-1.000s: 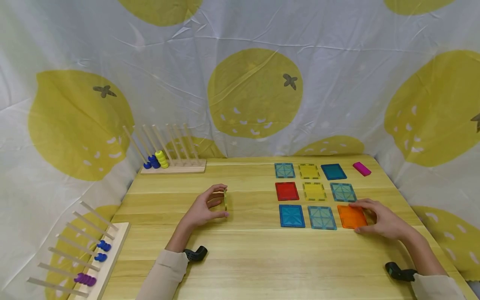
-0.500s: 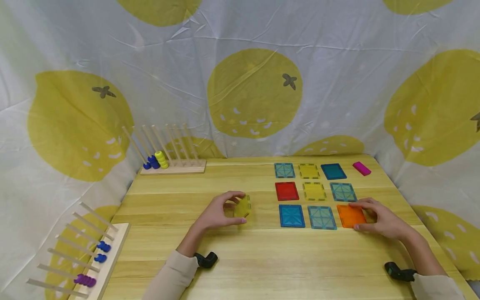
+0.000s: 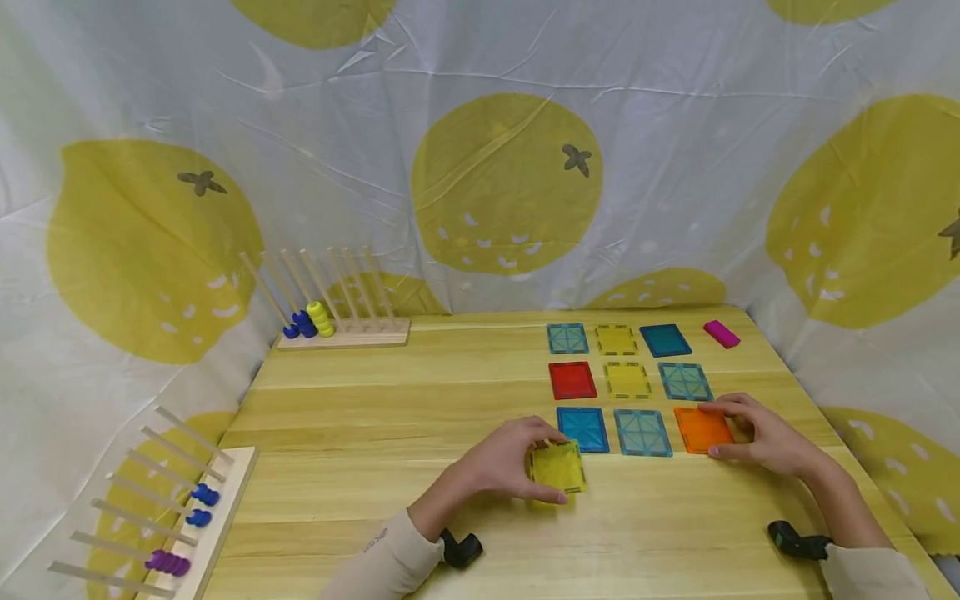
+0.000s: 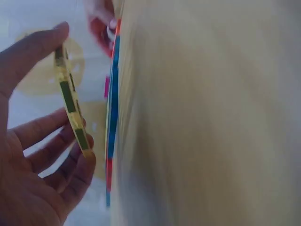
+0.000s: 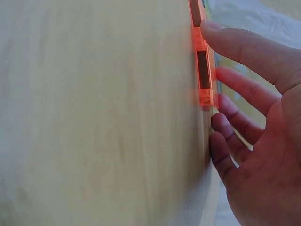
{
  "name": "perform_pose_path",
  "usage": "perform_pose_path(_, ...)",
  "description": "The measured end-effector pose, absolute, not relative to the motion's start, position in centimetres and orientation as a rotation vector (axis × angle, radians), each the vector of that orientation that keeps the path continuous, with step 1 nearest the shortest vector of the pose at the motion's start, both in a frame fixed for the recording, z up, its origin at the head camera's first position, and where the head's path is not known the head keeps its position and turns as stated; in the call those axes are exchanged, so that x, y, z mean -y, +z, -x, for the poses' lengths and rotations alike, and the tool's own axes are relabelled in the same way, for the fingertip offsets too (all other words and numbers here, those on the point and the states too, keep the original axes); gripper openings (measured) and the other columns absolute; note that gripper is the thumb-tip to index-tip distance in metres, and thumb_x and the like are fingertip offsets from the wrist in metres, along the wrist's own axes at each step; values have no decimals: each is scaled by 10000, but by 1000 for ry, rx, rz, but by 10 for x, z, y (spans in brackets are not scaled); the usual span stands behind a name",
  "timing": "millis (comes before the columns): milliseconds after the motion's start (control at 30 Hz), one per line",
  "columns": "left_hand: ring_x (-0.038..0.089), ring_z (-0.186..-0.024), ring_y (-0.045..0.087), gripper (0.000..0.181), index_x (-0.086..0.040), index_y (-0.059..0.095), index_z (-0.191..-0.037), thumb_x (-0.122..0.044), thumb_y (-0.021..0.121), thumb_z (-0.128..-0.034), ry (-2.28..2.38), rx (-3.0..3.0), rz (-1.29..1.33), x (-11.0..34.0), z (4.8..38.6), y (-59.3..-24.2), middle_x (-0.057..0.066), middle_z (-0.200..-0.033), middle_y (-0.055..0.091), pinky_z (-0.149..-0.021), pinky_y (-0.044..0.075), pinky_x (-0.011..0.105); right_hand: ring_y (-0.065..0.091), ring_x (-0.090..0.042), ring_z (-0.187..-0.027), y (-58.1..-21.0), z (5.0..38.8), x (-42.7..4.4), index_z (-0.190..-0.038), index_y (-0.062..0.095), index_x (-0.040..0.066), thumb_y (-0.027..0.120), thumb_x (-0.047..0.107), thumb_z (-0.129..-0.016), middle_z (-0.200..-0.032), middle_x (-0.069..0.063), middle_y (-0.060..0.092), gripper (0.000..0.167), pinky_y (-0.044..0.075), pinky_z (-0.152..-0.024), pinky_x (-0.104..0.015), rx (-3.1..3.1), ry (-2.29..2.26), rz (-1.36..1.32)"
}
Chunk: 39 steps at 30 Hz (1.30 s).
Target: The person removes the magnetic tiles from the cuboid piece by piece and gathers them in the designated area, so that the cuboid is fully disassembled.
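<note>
A translucent yellow square magnetic tile (image 3: pixel 558 468) is pinched by its edges between the thumb and fingers of my left hand (image 3: pixel 504 458). In the left wrist view this yellow tile (image 4: pixel 70 99) appears edge-on, raised off the table. It is just in front of a blue tile (image 3: pixel 582 429). My right hand (image 3: pixel 772 437) grips an orange tile (image 3: pixel 703 430) by opposite edges, thumb on the near side, the tile lying flat on the table. Between the blue and orange tiles lies a pale blue tile (image 3: pixel 642 432).
Behind them, more flat tiles form two rows, including a red tile (image 3: pixel 572 380) and a yellow tile (image 3: pixel 627 380). A magenta block (image 3: pixel 722 334) lies at the back right. Two wooden peg racks with beads stand at the back left (image 3: pixel 345 333) and left edge (image 3: pixel 217 525).
My left hand has carried the yellow tile to the right and nearer the front edge, tipping it from upright to flatter. My right hand stays at the orange tile.
</note>
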State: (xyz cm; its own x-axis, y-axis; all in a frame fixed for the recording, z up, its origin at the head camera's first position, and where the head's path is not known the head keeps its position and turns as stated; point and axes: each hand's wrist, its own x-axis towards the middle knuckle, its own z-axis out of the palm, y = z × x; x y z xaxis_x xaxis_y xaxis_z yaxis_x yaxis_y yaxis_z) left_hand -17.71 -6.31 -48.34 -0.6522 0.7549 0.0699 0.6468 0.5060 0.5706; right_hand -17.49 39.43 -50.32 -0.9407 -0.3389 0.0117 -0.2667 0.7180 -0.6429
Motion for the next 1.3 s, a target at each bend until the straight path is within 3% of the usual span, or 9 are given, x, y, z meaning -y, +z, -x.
perform_pose_path(133,110,-1225,576,759,-195,644,-1388,-645,797,-796,698,-2567,-1252,41,165,-482,-51,-1337,633,-1053,492,250,469,-461,-1260,-504,176,-393,-1417,603,90,866,234,-841,-1408,-226,466,650,422,-1012,-464,-2792,-1029,485)
perform_pose_path(233,113,-1252,563,759,-183,645,-1385,-643,797,-800,639,-2572,-1271,30,159,-482,-52,-1348,629,-1067,480,231,461,-486,-1261,-503,176,-393,-1421,594,68,862,222,-843,-1407,-250,456,655,383,-982,-693,-2775,-1046,480)
perform_pose_path(300,100,-1239,562,762,-184,645,-1384,-645,796,-798,618,-2574,-1271,25,156,-483,-58,-1343,628,-1056,479,213,455,-492,-1262,-503,176,-392,-1421,591,58,860,220,-845,-1407,-258,452,656,367,-979,-727,-2768,-1058,479)
perform_pose_path(400,87,-1228,559,760,-184,643,-1389,-642,793,-802,590,-2579,-1273,19,153,-486,-57,-1345,626,-1049,476,197,456,-489,-1260,-502,175,-392,-1419,592,54,858,224,-848,-1407,-260,452,653,384,-976,-686,-2775,-1048,487)
perform_pose_path(600,100,-1215,551,766,-187,639,-1397,-640,796,-800,530,-2617,-1285,14,148,-488,-41,-1350,623,-1021,485,188,463,-455,-1249,-502,174,-391,-1397,618,80,867,250,-836,-1386,-233,480,637,393,-949,-297,-2819,-990,517)
perform_pose_path(700,105,-1212,547,773,-185,640,-1395,-642,802,-794,496,-2644,-1290,13,146,-489,-41,-1343,625,-1019,488,199,466,-447,-1243,-502,174,-392,-1395,621,87,870,256,-834,-1379,-227,488,637,361,-914,-181,-2818,-998,526)
perform_pose_path(1133,90,-1173,534,779,-196,651,-1389,-660,806,-782,498,-2675,-1245,13,142,-493,-53,-1303,606,-958,497,171,479,-459,-1245,-502,175,-390,-1403,614,86,869,259,-835,-1381,-228,488,647,376,-909,-186,-2807,-998,509)
perform_pose_path(1300,97,-1196,541,809,-190,631,-1408,-684,785,-786,517,-2685,-1255,15,141,-491,-51,-1333,606,-982,496,178,488,-340,-1228,-501,173,-390,-1410,606,97,872,268,-832,-1383,-203,510,659,386,-916,-176,-2815,-991,518)
